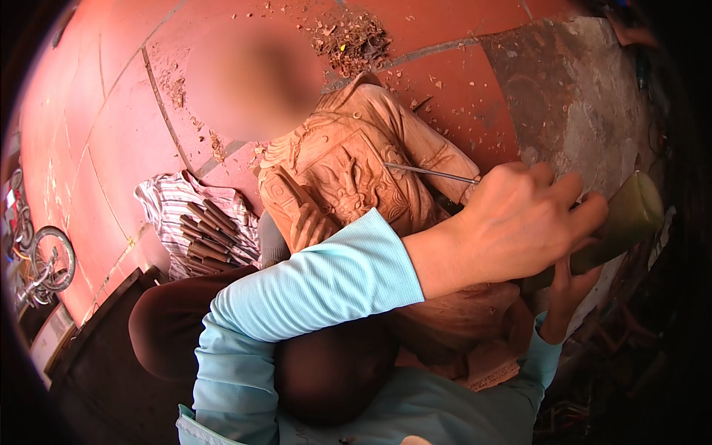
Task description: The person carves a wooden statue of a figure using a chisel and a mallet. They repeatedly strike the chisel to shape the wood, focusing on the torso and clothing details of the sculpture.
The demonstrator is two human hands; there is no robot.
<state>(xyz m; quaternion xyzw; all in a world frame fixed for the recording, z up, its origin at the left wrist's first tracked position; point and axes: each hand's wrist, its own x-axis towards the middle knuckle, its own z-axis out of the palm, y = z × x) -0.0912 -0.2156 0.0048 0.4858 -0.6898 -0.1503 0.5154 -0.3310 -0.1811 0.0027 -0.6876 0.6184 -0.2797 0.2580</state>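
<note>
A carved reddish-brown wooden figure point(397, 148) lies across the floor in front of me, with a fierce face in relief on its chest. My left hand point(512, 219) reaches over from the lower left and is closed round a chisel. The thin metal shaft of the chisel point(434, 173) points left, its tip at the figure's chest beside the relief; its handle is hidden in my fingers. Behind that hand, my right hand point(569, 291) is partly hidden and closed on a green cylindrical mallet point(627, 215), whose broad end points to the upper right.
Several dark-handled carving tools point(211, 230) lie on a striped cloth point(159, 208) at the left. Wood shavings point(352, 46) are heaped on the red tiled floor point(96, 170) beyond the figure. A bicycle wheel point(52, 259) shows at the far left. My folded legs point(337, 371) are close to the figure.
</note>
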